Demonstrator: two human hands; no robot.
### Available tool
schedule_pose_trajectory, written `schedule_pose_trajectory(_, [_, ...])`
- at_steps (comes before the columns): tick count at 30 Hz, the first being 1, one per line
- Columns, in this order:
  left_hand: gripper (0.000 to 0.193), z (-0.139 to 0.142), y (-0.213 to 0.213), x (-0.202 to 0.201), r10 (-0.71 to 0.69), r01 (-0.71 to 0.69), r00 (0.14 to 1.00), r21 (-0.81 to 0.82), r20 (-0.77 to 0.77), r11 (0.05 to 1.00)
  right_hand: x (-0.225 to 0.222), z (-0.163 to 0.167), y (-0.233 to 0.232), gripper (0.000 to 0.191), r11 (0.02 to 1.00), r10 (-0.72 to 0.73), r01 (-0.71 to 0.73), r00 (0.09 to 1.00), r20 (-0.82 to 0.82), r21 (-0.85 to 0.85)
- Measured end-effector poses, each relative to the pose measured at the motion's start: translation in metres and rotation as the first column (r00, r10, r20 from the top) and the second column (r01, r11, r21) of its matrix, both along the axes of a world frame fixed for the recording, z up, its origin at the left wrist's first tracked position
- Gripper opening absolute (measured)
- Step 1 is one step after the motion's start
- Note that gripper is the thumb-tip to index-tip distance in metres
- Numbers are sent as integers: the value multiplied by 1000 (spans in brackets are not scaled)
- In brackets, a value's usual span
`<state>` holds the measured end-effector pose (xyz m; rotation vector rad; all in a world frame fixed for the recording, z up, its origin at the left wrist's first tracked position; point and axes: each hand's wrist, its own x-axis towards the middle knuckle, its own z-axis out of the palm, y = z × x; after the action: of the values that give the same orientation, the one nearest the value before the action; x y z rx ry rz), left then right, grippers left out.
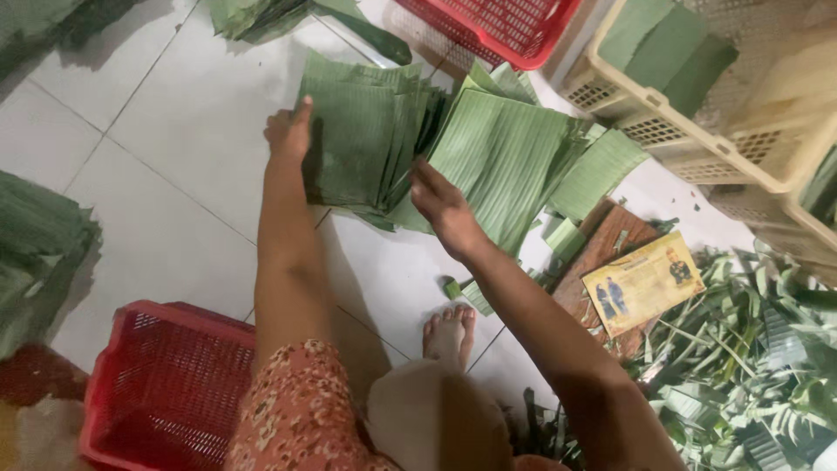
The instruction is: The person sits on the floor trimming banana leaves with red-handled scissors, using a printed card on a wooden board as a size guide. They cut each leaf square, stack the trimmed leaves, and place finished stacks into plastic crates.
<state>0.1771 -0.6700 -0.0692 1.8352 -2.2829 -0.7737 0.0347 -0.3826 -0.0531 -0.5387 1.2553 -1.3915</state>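
Fingers: left hand (290,131) lies flat and loose, thumb up against the left edge of the dark leaf stack (366,139), gripping nothing; right hand (443,205) presses its fingertips on the stack's near right corner, whether they pinch a sheet I cannot tell
Stack: cut banana leaf pieces, piled on the white tiled floor (174,131), far from the body; long axis runs near to far, tilted slightly right
Relation: stack sits between both hands, touching each; left hand on the left side, right hand at the near right corner
Beside it: paler leaf pile (510,157) fans out right, overlapping the stack's right edge
Around: red basket (166,384) near left; cream crate (697,122) far right; wooden board (610,249) near right; bare foot (449,331) near
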Motion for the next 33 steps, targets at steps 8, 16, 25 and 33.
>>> schedule_pose_trajectory(8, [84,-6,6,-2,7,59,986,380,-169,923,43,-50,-92,98,928,-332,329,943,-12,172])
schedule_pose_trajectory(16, [71,-13,-2,-2,-140,133,990,467,-20,874,31,-62,-85,97,954,-294,299,945,145,-9])
schedule_pose_trajectory(25, [89,-12,1,12,230,91,945,865,-231,494,21,-68,-74,104,936,-252,230,966,51,266])
schedule_pose_trajectory(33, [69,-17,12,-1,-62,126,992,735,-114,666,17,-65,-67,91,964,-241,225,964,109,145])
